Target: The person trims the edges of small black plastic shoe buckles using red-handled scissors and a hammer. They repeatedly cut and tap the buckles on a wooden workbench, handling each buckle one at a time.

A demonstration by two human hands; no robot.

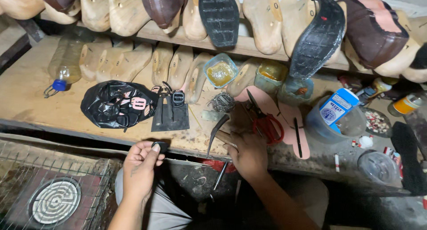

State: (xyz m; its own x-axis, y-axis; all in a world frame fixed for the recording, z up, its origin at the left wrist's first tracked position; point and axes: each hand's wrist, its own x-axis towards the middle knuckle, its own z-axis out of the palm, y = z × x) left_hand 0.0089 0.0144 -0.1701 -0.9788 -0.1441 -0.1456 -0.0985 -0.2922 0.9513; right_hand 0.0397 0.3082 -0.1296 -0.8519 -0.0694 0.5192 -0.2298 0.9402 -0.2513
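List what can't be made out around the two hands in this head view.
- Small black piece: the left hand fingers cover most of it; its shape is unclear.
- Right hand grip: seen from the back, so its hold on the curved metal tool is hidden.
- Lower tool end below the bench edge: lost in shadow.
- Black plastic bag: most contents hidden.

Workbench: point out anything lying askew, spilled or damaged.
The clear plastic bottle lies tipped on its side at the far left of the bench. A blue-and-white carton leans tilted inside a clear tub. No spill visible.
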